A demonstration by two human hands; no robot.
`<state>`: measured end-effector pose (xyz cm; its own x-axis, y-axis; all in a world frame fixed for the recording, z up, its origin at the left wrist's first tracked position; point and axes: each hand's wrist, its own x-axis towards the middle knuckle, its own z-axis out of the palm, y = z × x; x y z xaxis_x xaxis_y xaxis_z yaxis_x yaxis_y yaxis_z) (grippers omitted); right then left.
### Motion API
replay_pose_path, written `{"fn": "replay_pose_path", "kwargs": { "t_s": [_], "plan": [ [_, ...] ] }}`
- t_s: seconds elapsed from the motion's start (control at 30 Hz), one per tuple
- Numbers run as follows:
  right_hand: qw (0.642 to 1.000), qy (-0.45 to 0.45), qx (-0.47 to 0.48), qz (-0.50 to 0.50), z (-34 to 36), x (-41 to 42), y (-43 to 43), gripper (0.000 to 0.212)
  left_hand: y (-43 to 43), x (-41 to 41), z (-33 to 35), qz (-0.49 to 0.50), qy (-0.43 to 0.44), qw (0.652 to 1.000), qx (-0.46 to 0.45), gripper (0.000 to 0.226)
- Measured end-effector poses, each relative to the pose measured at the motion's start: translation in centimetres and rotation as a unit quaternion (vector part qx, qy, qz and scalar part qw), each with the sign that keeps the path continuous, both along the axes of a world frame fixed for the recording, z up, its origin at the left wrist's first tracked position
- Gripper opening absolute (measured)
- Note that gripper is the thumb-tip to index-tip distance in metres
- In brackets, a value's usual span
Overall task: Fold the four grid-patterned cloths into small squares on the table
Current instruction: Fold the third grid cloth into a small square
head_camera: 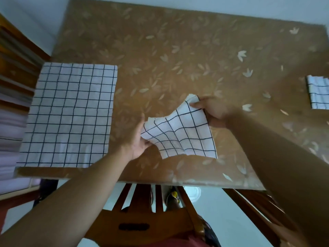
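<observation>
cloth in play: the half-folded cloth is over the near-middle of the table, stretched between both hands. It's already down to a smaller panel. It sags and ripples in the middle, and the near edge looks like it's barely lifted off the top.
left hand: the left hand has the cloth's left edge, with the fingers curled in around the fabric. It's a bit blurry, so I can't say exactly which fingers are on top.
right hand: the right hand pinches the far right corner, thumb on top and the rest tucked under.
step in hand: my guess is mid-fold on this one. It's getting pulled straight before the next fold.
next move: probably get it taut so the grid lines square up, bring one edge over to meet the other, then lay it down and press it flat. With that slack in the middle it'll want to fold crooked.
other cloths: the flat cloth is spread open at the left end of the table, not folded. I can't tell if it's one layer or more. A folded cloth sits at the far right, cut off by the frame edge.
progress: at least one is done, one is underway, and the left one is waiting.
around: a wooden chair is tucked in at the near edge.
</observation>
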<state>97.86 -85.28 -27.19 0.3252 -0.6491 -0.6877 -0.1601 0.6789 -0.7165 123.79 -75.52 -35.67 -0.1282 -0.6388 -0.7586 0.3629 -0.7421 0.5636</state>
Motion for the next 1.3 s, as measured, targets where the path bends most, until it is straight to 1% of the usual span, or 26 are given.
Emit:
{"fn": "replay_pose_path", "kwargs": {
  "t_s": [0.07, 0.13, 0.17, 0.23, 0.27, 0.33, 0.4, 0.53, 0.57, 0.63, 0.67, 0.7, 0.73, 0.8, 0.87, 0.9, 0.93, 1.0, 1.07, 1.13, 1.3],
  "plan": [
    [0.999, 0.008, -0.029, -0.027, -0.1, -1.0, 0.6, 0.017, -0.5, -1.5, 1.1, -0.013, -0.001, 1.0, -0.005, 0.071],
    [0.996, 0.027, -0.064, -0.049, -0.1, -1.6, 1.1, 0.022, -1.1, -2.3, 1.8, 0.034, -0.03, 0.999, -0.025, 0.051],
    [0.995, 0.03, -0.076, -0.063, -0.1, -1.9, 1.4, 0.024, -1.3, -2.6, 2.2, 0.056, -0.051, 0.997, -0.031, 0.048],
    [0.992, 0.022, -0.091, -0.079, -0.2, -2.3, 1.8, 0.025, -1.8, -2.5, 2.9, 0.082, -0.076, 0.993, -0.039, 0.065],
    [0.992, 0.017, -0.093, -0.08, -0.2, -2.5, 2.0, 0.024, -2.1, -2.3, 3.4, 0.08, -0.093, 0.991, -0.05, 0.065],
    [0.993, 0.018, -0.09, -0.07, -0.3, -2.6, 2.2, 0.02, -2.6, -1.7, 3.9, 0.073, -0.138, 0.985, -0.067, 0.057],
    [0.994, 0.013, -0.079, -0.07, -0.2, -2.6, 2.3, 0.014, -3.0, -1.1, 4.5, 0.067, -0.163, 0.982, -0.073, 0.056],
    [0.992, 0.005, -0.085, -0.094, -0.3, -2.1, 2.6, 0.013, -2.9, -0.6, 5.9, 0.055, -0.122, 0.984, -0.117, 0.044],
    [0.99, 0.02, -0.089, -0.109, -0.4, -1.9, 2.7, 0.015, -2.7, -0.4, 6.1, 0.042, -0.122, 0.984, -0.121, 0.039],
    [0.983, 0.065, -0.085, -0.149, -0.9, -1.7, 2.9, 0.032, -2.5, 0.1, 6.0, 0.003, -0.138, 0.983, -0.123, 0.03],
    [0.98, 0.08, -0.08, -0.165, -1.1, -1.6, 3.0, 0.043, -2.3, 0.3, 6.0, -0.027, -0.165, 0.978, -0.124, 0.028],
    [0.978, 0.083, -0.077, -0.174, -1.1, -1.6, 3.0, 0.05, -2.3, 0.6, 5.7, -0.06, -0.209, 0.968, -0.128, 0.029],
    [0.979, 0.078, -0.079, -0.174, -0.9, -1.6, 3.1, 0.05, -2.2, 0.8, 5.5, -0.099, -0.26, 0.951, -0.135, 0.032],
    [0.982, 0.072, -0.094, -0.149, -0.6, -1.7, 3.1, 0.037, -2.1, 1.2, 5.3, -0.15, -0.343, 0.917, -0.14, 0.039],
    [0.982, 0.104, -0.124, -0.1, -0.3, -1.6, 3.0, 0.027, -2.2, 1.5, 5.3, -0.162, -0.377, 0.899, -0.152, 0.04],
    [0.979, 0.125, -0.14, -0.075, -0.3, -1.6, 2.9, 0.025, -2.2, 1.5, 5.3, -0.165, -0.386, 0.894, -0.159, 0.041],
    [0.976, 0.146, -0.153, -0.054, -0.3, -1.6, 2.9, 0.026, -2.2, 1.6, 5.5, -0.165, -0.391, 0.891, -0.162, 0.041],
    [0.966, 0.184, -0.179, -0.024, -0.3, -1.5, 3.0, 0.026, -2.3, 1.6, 5.9, -0.151, -0.38, 0.897, -0.169, 0.033],
    [0.952, 0.224, -0.209, -0.006, -0.3, -1.4, 3.1, 0.022, -2.4, 1.5, 6.2, -0.126, -0.364, 0.907, -0.171, 0.03],
    [0.939, 0.252, -0.233, 0.006, -0.3, -1.2, 3.3, 0.017, -2.4, 1.6, 6.3, -0.118, -0.361, 0.909, -0.172, 0.027],
    [0.929, 0.273, -0.249, 0.021, -0.3, -1.4, 3.7, 0.013, -2.1, 1.6, 7.1, -0.129, -0.39, 0.892, -0.189, 0.011]
  ]
}}
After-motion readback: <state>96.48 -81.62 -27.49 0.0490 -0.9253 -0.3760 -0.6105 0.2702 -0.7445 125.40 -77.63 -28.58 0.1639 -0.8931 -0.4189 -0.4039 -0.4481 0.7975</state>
